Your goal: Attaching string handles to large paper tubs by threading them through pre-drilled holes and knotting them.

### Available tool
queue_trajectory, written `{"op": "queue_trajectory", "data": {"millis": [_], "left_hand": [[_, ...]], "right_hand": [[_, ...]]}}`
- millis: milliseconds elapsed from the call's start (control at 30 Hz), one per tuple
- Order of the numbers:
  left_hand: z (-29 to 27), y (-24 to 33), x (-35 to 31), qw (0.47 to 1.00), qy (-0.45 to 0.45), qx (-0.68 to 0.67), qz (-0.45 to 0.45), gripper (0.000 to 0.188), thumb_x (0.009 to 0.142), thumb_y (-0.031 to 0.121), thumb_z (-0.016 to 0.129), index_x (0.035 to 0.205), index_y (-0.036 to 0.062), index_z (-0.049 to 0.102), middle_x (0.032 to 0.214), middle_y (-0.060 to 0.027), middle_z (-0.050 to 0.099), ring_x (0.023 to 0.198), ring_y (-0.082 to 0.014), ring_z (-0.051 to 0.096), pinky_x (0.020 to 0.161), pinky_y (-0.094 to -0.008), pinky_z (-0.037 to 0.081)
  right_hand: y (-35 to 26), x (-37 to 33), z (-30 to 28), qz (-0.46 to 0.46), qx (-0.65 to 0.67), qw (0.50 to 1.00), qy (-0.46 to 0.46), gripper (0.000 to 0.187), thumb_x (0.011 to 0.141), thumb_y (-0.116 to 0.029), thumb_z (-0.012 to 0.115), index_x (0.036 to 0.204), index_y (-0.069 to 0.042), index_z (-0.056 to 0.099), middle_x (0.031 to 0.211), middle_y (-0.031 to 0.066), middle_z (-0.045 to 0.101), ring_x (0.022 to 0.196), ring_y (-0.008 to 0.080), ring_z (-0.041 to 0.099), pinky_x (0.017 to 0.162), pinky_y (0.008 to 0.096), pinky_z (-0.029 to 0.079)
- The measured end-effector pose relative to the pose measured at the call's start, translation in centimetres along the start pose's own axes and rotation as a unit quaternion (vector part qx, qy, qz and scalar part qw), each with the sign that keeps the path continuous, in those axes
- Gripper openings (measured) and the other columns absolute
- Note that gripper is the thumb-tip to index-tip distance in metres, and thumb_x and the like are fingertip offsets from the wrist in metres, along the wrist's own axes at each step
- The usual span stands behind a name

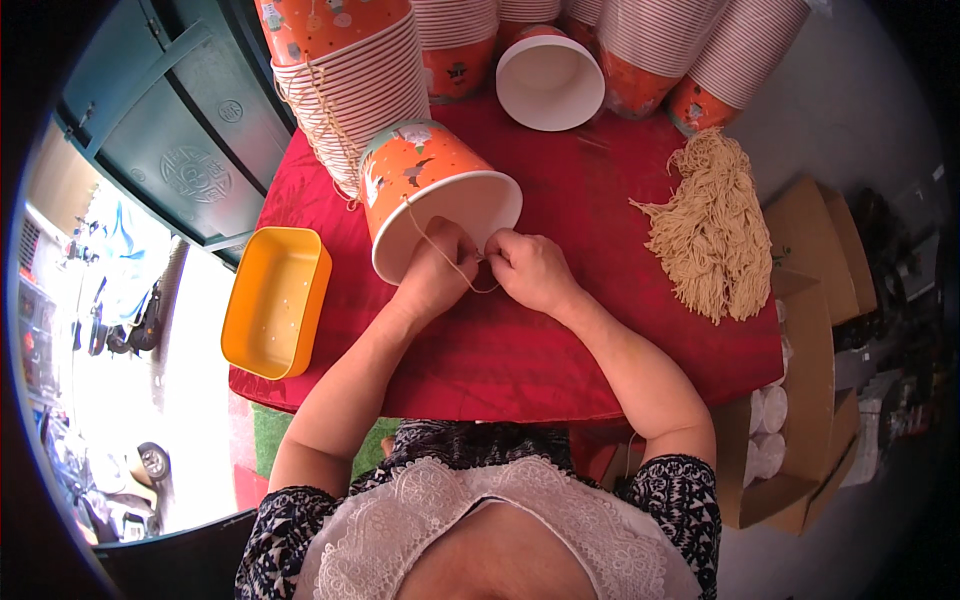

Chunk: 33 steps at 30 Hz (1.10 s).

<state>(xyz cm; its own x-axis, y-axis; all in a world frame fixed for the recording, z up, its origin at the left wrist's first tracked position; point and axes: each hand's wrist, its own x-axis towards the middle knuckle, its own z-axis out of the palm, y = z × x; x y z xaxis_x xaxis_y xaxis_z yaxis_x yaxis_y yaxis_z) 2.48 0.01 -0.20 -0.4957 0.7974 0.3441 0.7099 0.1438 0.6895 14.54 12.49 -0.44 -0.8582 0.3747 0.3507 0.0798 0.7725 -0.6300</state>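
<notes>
An orange paper bucket (430, 160) with printed figures and a white rim lies tilted on the red tablecloth, its mouth toward me. A thin tan cord (430, 240) comes out near the rim, crosses the back of my left hand and loops below both hands. My left hand (438, 270) is at the bucket's mouth, its fingers pinched together by the lower rim. My right hand (532, 268) is closed beside it, thumb and forefinger pinching the cord close to the left fingertips. The fingertips nearly meet, and the exact grip on the cord ends is partly hidden.
A tall stack of buckets (350, 90) with cords hanging down its side stands behind left. More stacks (650, 50) and a single white-lined bucket (550, 85) are at the back. A yellow bin (238, 320) sits left, a cord bundle (715, 230) right. Cardboard boxes (808, 400) stand beyond the table's right edge.
</notes>
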Motion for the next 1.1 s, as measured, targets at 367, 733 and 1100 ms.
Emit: {"op": "queue_trajectory", "data": {"millis": [367, 733, 1100], "left_hand": [[0.75, 0.30, -0.45, 0.999, 0.011, 0.044, 0.009, 0.008, 0.073, 0.000, 0.062, 0.081, -0.0010, 0.060, 0.095, -0.0211, 0.057, 0.090, -0.0379, 0.057, 0.078, -0.0439, 0.048], [0.56, 0.16, -0.18, 1.000, 0.012, 0.006, 0.000, 0.008, 0.074, 0.002, 0.065, 0.081, -0.0015, 0.062, 0.094, -0.0194, 0.060, 0.089, -0.0356, 0.059, 0.079, -0.0415, 0.048], [0.46, 0.37, -0.11, 1.000, 0.011, -0.018, -0.019, 0.006, 0.073, 0.000, 0.063, 0.077, -0.0026, 0.060, 0.089, -0.0190, 0.059, 0.086, -0.0338, 0.059, 0.076, -0.0402, 0.049]], "right_hand": [[-0.11, 0.19, -0.11, 0.036, 0.014, 0.999, -0.011, 0.012, 0.085, -0.014, 0.057, 0.086, -0.004, 0.063, 0.079, 0.0176, 0.068, 0.076, 0.0375, 0.066, 0.067, 0.0490, 0.052], [0.84, -0.04, 0.25, -0.013, 0.098, 0.994, 0.045, 0.011, 0.085, -0.012, 0.058, 0.090, -0.002, 0.063, 0.080, 0.0186, 0.067, 0.076, 0.0378, 0.066, 0.064, 0.0470, 0.053], [0.32, -0.23, 0.16, -0.001, 0.053, 0.998, 0.016, 0.011, 0.082, -0.011, 0.063, 0.089, -0.004, 0.060, 0.080, 0.0162, 0.067, 0.075, 0.0352, 0.067, 0.064, 0.0450, 0.053]]}}
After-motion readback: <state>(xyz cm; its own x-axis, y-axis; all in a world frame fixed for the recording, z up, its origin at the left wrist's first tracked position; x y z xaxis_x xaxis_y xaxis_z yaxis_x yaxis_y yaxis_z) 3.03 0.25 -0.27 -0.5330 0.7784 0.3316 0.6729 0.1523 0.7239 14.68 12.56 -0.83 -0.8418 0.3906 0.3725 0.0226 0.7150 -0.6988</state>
